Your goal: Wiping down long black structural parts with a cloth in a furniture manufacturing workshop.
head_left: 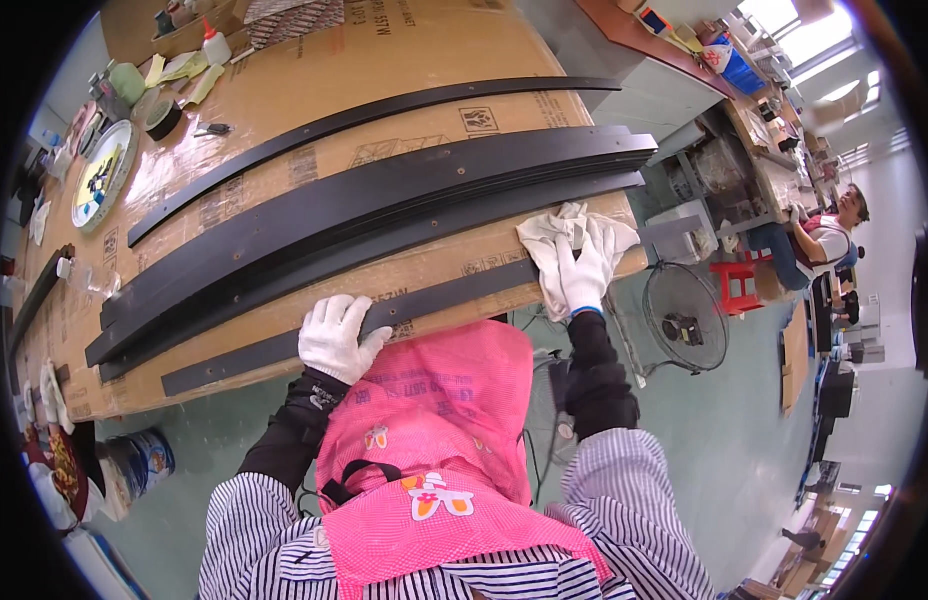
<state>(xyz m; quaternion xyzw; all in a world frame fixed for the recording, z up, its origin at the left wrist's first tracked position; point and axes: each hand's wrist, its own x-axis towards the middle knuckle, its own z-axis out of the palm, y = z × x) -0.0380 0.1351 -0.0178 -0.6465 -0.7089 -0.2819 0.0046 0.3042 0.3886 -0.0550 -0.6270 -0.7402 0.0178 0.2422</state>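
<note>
A long flat black strip [454,292] with small holes lies along the near edge of the cardboard-covered table. My left hand [339,335], in a white glove, grips this strip left of its middle, with fingers over the top. Further right, my right hand [581,272], gloved too, is closed on a crumpled white cloth [546,240] and presses it onto the same strip. The cloth hides the strip beneath it, and a grey-black end shows beyond. Just behind lies a stack of black strips [384,190], with a single narrow strip [364,117] farther back.
A white round tray [105,178] with small items, a glue bottle [216,45] and a dark round tin [164,119] stand at far left. A floor fan [686,318] is right of the table. Co-workers are at the right [824,235] and left [59,470] edges.
</note>
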